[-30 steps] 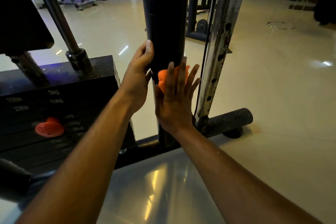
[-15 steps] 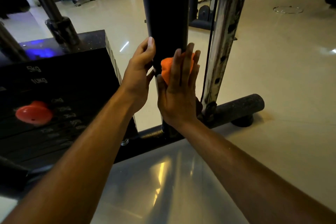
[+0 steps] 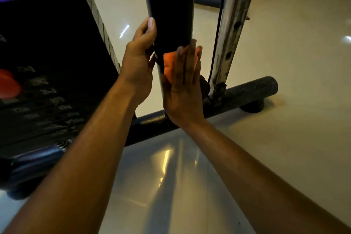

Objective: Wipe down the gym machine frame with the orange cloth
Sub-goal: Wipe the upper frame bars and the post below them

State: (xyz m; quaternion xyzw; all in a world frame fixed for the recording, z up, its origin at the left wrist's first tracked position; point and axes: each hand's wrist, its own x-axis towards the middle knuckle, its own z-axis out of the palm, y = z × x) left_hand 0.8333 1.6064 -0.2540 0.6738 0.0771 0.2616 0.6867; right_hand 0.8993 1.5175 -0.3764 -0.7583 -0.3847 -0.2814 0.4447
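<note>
A thick black upright post point(image 3: 169, 9) of the gym machine frame stands in the centre. With straight fingers, my right hand point(image 3: 183, 85) presses the orange cloth point(image 3: 168, 63) flat against the post's lower front; only a patch of cloth shows past the fingers. My left hand point(image 3: 140, 61) steadies the post's left side, thumb up along its edge; the other fingers are hidden behind the post.
A black weight stack point(image 3: 53, 74) with an orange selector knob point(image 3: 7, 86) fills the left. A perforated chrome rail point(image 3: 233, 24) and a thin cable point(image 3: 216, 43) rise right of the post. The black base tube point(image 3: 247, 91) lies on the glossy tiled floor point(image 3: 284, 138).
The view has moved closer and tilted down. My right hand stays flat on the cloth and has slid slightly down the post. My left hand keeps its place on the post.
</note>
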